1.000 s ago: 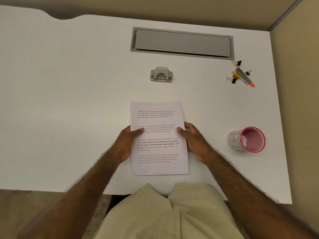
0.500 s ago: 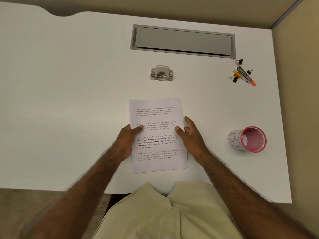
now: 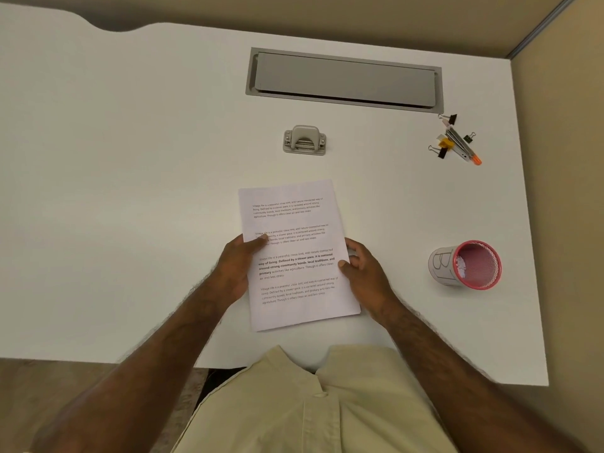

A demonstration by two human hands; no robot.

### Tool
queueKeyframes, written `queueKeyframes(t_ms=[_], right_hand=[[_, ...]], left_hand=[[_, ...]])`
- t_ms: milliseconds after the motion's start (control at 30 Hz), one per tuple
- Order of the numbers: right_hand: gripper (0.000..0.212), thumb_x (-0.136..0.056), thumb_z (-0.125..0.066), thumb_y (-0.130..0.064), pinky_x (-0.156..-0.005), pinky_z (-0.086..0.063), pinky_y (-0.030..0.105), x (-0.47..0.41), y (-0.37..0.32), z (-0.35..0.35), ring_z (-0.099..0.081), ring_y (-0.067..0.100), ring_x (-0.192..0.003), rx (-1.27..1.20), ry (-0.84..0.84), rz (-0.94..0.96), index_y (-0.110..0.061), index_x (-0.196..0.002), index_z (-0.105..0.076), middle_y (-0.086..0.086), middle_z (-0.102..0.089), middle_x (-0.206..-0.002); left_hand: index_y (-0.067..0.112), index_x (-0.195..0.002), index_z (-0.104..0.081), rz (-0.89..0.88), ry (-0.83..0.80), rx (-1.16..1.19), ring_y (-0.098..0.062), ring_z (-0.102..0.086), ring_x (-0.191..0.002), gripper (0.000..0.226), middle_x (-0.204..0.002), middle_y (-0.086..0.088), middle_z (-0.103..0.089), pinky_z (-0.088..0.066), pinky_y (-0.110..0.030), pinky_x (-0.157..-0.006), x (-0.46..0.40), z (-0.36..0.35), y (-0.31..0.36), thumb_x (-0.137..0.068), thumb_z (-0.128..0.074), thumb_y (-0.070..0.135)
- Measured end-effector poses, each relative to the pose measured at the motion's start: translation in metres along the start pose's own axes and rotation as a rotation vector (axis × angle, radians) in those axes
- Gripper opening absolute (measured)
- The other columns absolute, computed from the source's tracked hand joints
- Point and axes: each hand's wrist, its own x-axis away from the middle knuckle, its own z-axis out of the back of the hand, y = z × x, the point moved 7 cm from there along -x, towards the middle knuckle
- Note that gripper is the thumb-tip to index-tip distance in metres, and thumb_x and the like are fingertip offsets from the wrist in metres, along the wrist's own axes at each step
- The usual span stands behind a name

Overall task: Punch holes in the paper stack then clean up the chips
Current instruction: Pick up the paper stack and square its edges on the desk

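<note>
A stack of printed white paper lies on the white desk in front of me, turned slightly counter-clockwise. My left hand grips its left edge, thumb on top of the text. My right hand grips the right edge, thumb on the sheet and fingers along the side. A grey two-hole punch sits beyond the paper's top edge, untouched. A pink mesh cup lies on its side at the right with white paper bits inside.
A grey cable hatch is set into the desk at the back. Binder clips and pens lie in a small pile at the far right. A beige partition wall borders the desk's right edge.
The paper stack has rotated slightly counter-clockwise and shifted a little away from me. My right hand moved from flat beside the sheet to gripping its right edge.
</note>
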Motion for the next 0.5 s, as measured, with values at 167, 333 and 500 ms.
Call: queueKeyframes(t_ms=[167,333,500], right_hand=[[0.035,-0.102,-0.060,0.000,-0.083,-0.060,0.025,-0.003,0.006,0.004,-0.077,0.012,-0.097,-0.138,0.074,-0.060,-0.019,-0.131,-0.062,0.002,-0.078,-0.118],[0.032,-0.101,-0.061,-0.001,-0.086,-0.061,0.031,-0.004,0.011,0.002,-0.077,0.018,-0.104,-0.198,0.093,-0.092,-0.019,-0.127,-0.064,0.001,-0.079,-0.117],[0.030,-0.103,-0.064,-0.012,-0.100,-0.058,0.039,0.000,0.009,-0.004,-0.075,0.016,-0.108,-0.136,0.066,-0.064,-0.021,-0.131,-0.060,-0.002,-0.076,-0.122]], left_hand=[[0.009,-0.135,-0.064,0.019,-0.076,-0.016,-0.032,-0.076,-0.115,0.030,-0.132,-0.013,-0.076,-0.066,-0.045,-0.089,0.009,0.003,-0.001,-0.106,-0.063,0.014],[0.006,-0.132,-0.063,0.034,-0.022,-0.082,-0.031,-0.075,-0.116,0.026,-0.130,-0.013,-0.076,-0.062,-0.049,-0.098,0.021,0.019,-0.023,-0.107,-0.061,0.013],[0.012,-0.123,-0.068,-0.015,0.084,-0.127,-0.026,-0.080,-0.105,0.018,-0.118,-0.006,-0.082,-0.067,-0.035,-0.077,0.029,0.024,-0.035,-0.106,-0.061,0.012]])
